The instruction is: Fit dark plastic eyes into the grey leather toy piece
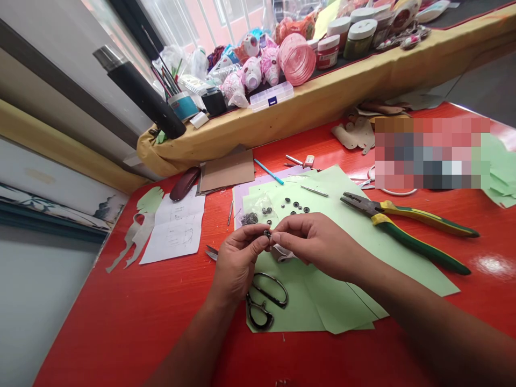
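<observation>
A tiny dark piece point(266, 233), seemingly rounded and with a slight shine, was pinched between the fingertips of the left hand point(241, 255) and the right hand point(322, 244), which hid much of it; its exact shape was too small to make out. Just below the right hand's fingers, a pale, curved scrap point(284, 254) showed, partly covered.

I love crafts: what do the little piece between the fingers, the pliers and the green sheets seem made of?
Little piece: dark with a glint, perhaps metal, too small to settle.
Pliers: probably steel, by the grey head; their smooth coloured grips plastic or rubber.
Green sheets: likely matt paper or thin card, flat, crisp-edged.
</observation>
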Demonstrator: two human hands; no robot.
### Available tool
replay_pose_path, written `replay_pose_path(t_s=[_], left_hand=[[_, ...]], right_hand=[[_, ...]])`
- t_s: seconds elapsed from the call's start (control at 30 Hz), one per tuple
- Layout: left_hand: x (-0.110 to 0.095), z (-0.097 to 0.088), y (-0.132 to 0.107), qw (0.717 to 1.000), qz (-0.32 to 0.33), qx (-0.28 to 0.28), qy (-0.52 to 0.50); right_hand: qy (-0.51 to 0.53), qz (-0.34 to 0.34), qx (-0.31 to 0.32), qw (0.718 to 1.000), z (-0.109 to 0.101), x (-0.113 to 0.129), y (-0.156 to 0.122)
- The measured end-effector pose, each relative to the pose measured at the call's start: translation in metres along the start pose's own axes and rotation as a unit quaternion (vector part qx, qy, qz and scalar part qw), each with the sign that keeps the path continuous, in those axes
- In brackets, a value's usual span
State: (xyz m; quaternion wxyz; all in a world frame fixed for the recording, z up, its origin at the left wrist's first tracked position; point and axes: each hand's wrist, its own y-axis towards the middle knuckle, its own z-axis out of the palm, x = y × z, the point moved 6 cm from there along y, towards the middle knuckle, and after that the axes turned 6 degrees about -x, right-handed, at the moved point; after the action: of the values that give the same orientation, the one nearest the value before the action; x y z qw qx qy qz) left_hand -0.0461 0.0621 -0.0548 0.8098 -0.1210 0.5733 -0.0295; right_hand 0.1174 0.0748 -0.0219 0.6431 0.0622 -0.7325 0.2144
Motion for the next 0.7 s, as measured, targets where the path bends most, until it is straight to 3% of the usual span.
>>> replay_pose_path(t_s=[0.5,0.7], left_hand=[[0.0001,0.0003,0.0006,1.0,-0.005,0.006,-0.008],[-0.0063,-0.0007,-0.0004,0.999,0.022,0.005,0.027]], right_hand=[[-0.011,-0.007,0.001,1.0,-0.0001,0.0007,0.0004],[-0.01,0.0,0.002,1.0,-0.0006,-0.0001,-0.0002]])
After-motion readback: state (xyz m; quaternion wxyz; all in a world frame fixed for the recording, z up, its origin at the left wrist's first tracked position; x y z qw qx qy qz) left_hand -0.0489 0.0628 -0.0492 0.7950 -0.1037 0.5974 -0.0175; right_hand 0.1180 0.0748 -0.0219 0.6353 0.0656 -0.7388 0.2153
